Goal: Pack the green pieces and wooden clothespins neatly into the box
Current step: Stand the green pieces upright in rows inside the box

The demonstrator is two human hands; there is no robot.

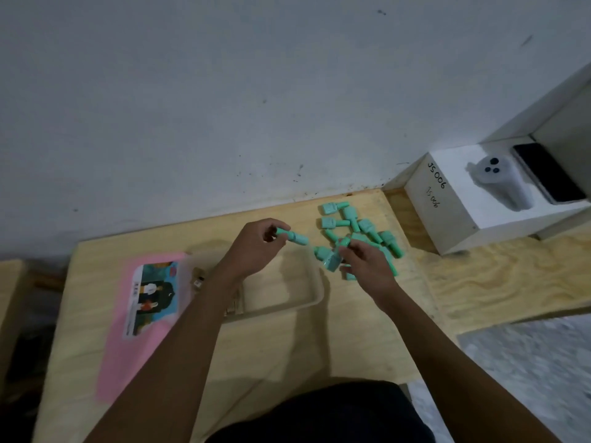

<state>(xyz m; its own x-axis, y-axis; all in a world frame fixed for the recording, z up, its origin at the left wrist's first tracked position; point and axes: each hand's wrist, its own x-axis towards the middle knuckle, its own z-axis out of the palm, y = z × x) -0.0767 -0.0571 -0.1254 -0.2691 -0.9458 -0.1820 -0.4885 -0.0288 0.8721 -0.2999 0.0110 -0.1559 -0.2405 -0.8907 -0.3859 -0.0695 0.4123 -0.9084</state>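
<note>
While the left hand [256, 251] pinches one green piece [294, 237] by its narrow end between thumb and fingertips, holding it in the air over the far side of the box [319, 292], the right hand [367, 265] curls its fingers round a second green piece [332, 262] at the near edge of the pile of green pieces [358, 227]. Both forearms reach in from the bottom of the view, and the left one hides part of the box's left end. That box is a shallow, open, beige tray resting flat on the wooden worktop [287, 362], below and between the two hands. Just to its right and toward the wall, the pile lies loose on the worktop, the pieces on their sides at mixed angles, several overlapping. At the box's left end sits what seems to be a wooden clothespin [198, 279], too blurred to be sure. Further left a pink cover [115, 362] lies flat with a colourful printed label facing up. Well off to the right stands a white foam block [447, 219] with "JS006" handwritten on it, holding a pale grey device [499, 183] with three dark lenses and a black phone [547, 174] beside it.
</note>
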